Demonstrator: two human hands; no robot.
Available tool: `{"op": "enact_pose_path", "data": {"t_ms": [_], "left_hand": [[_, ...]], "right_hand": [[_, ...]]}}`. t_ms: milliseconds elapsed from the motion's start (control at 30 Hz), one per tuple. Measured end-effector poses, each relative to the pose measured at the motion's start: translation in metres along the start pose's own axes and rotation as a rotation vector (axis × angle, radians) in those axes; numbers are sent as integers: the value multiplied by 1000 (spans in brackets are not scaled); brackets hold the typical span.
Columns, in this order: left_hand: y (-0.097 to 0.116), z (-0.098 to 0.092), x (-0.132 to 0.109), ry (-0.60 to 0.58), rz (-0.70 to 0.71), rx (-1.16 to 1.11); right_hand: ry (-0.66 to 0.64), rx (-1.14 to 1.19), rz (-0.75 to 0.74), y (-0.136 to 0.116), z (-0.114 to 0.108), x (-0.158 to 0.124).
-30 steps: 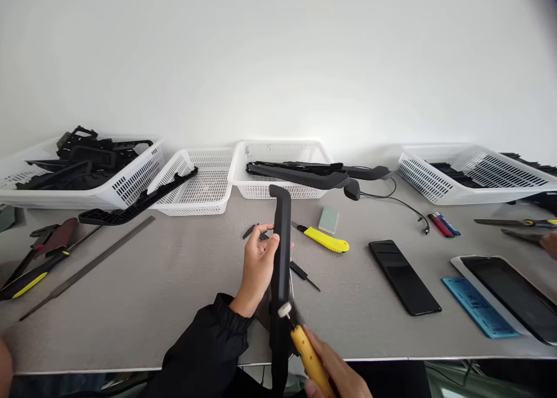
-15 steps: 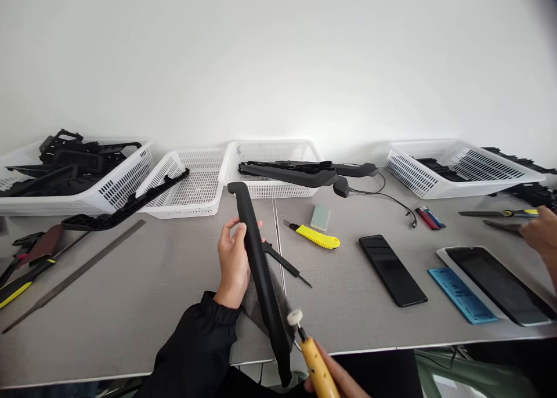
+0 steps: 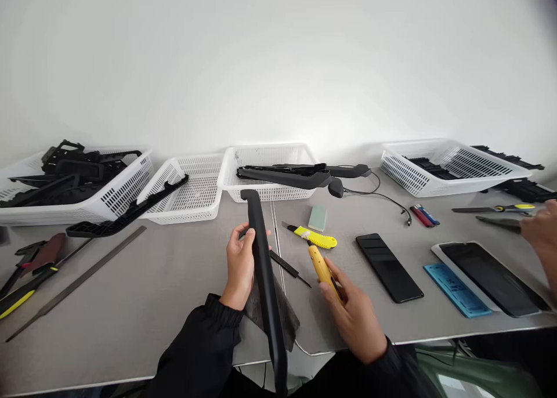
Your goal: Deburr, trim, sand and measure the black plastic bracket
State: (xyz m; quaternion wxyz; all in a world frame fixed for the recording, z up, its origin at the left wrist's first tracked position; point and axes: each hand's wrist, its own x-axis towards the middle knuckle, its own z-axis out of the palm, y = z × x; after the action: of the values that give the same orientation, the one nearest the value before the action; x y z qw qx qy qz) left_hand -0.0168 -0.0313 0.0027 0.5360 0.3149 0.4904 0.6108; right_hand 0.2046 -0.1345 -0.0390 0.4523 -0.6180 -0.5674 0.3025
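My left hand [image 3: 241, 264] is closed around a long black plastic trim piece [image 3: 266, 276], which stands at a slant with its lower end past the table's front edge. In my right hand [image 3: 352, 311] is a yellow-handled rotary polishing tool [image 3: 322, 267]. Its small white tip lies over the yellow utility knife [image 3: 319, 238], apart from the trim piece. Below the trim piece a dark grey cloth [image 3: 285, 314] rests on the table. A thin black tool [image 3: 285, 263] lies between my hands, partly hidden by the trim piece.
White baskets [image 3: 187, 215] line the wall, several holding black plastic parts. A pale green block [image 3: 318, 217], a black phone [image 3: 389, 268] and a blue plate [image 3: 456, 290] lie nearby. Files [image 3: 78, 282] are at left. Another person's hand [image 3: 542, 235] is at the right edge.
My right hand has lifted the polishing tool up and away from the trim piece's lower end. The trim piece and my left hand have shifted slightly right in view.
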Motion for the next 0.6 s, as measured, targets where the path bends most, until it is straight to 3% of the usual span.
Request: {"op": "enact_pose_path", "data": {"t_ms": [133, 300, 400, 467, 600], "left_hand": [[-2, 1, 1, -37, -24, 0], [0, 1, 1, -41, -49, -37], [3, 0, 1, -56, -62, -74], [3, -1, 1, -60, -72, -110], [1, -3, 5, -59, -162, -229]], "right_hand": [[-77, -359, -75, 13, 2, 33], [-141, -433, -119, 13, -2, 47], [-162, -395, -151, -1, -15, 36], [-102, -384, -187, -17, -17, 20], [-157, -286, -332, -47, 13, -20]]}}
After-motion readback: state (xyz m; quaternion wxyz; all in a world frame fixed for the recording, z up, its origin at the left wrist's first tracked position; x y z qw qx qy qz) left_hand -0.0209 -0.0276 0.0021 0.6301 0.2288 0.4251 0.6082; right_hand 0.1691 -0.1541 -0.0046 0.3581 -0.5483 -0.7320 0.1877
